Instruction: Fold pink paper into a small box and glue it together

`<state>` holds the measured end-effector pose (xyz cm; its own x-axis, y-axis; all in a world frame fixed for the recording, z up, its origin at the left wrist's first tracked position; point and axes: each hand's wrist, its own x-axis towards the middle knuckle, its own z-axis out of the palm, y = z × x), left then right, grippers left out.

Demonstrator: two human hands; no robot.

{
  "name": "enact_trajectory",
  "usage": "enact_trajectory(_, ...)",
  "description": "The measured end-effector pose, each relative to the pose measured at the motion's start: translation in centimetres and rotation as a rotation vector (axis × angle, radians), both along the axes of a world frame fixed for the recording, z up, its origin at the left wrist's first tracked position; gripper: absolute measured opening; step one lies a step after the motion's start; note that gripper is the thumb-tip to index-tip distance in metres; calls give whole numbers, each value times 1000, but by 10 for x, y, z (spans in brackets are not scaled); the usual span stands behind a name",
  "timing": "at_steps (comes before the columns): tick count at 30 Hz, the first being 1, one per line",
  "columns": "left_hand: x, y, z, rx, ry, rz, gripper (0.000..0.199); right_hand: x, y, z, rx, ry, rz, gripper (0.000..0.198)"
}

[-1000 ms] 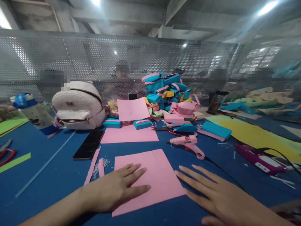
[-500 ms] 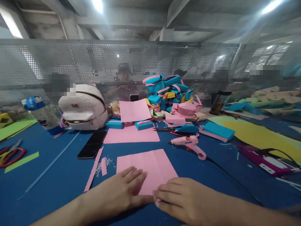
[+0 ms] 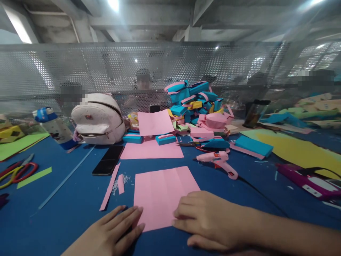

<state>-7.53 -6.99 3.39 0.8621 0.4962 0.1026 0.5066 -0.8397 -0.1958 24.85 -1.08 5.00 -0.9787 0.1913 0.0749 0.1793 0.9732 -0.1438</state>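
Observation:
A pink sheet of paper [image 3: 158,193] with faint parallel creases lies flat on the blue table in front of me. My left hand [image 3: 112,227] is open, its fingertips resting at the sheet's lower left edge. My right hand [image 3: 207,220] lies over the sheet's lower right part, fingers flat and slightly bent, thumb apart; it hides that corner. Left of the sheet are a long pink strip [image 3: 109,188] and a short pink strip [image 3: 121,184] beside small white scraps. A pink glue gun [image 3: 217,160] rests to the right.
A black phone [image 3: 108,160], a white backpack [image 3: 97,121], a bottle [image 3: 57,129] and red-yellow scissors [image 3: 25,172] stand or lie left. Behind are more pink sheets [image 3: 156,122] and a pile of blue and pink paper boxes [image 3: 186,99]. The glue gun's cord [image 3: 262,195] runs right.
My left hand has slid left and down, off the middle of the sheet to its left edge. The right hand stays on the lower right, shifted a little upward. The view has turned slightly.

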Motion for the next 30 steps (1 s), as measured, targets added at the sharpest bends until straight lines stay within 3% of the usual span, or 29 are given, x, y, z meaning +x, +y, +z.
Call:
enact_trajectory(7,-15,-3,-3,2,-44,8,65,0,1,4,62,8,-24,31)
enact_trajectory(11,-4,2,27,-199,-105,-23,59,8,0,8,76,-27,-181,25)
enact_trajectory(13,8,9,44,-350,-44,71,54,11,4,7,92,-33,-294,22)
enact_trajectory(15,21,21,51,-381,-94,165,57,11,11,2,115,-6,-377,24)
enact_trajectory(20,46,71,39,-371,-208,451,38,2,37,-16,133,72,-476,52)
enact_trajectory(24,51,110,33,-413,-172,565,44,-8,54,-16,80,47,-556,56)
enact_trajectory(30,46,133,27,-566,-140,548,56,-18,70,-10,-79,97,-639,49)
